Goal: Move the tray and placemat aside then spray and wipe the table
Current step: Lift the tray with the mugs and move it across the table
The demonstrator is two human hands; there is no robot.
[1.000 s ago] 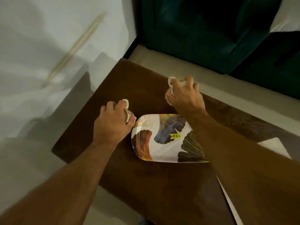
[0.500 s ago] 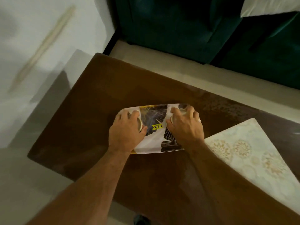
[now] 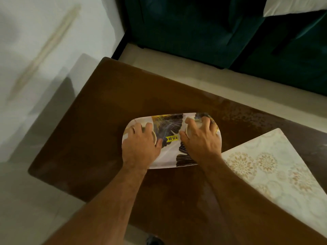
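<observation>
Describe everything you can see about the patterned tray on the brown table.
The white oblong tray with dark and gold leaf prints has rounded corners and a glossy, plastic-looking surface. A yellow price sticker sits near its middle. It lies flat on the dark brown wooden table, just left of the cream floral placemat. Two small pale cups stand on it: the left hand grips one at the left end, and the right hand grips the other at the right end.

Dark brown glossy wooden tabletop (image 3: 109, 110) carries oblong white leaf-patterned tray (image 3: 169, 156) mid-surface; cream floral-medallion placemat (image 3: 276, 174) just beside, right.
</observation>
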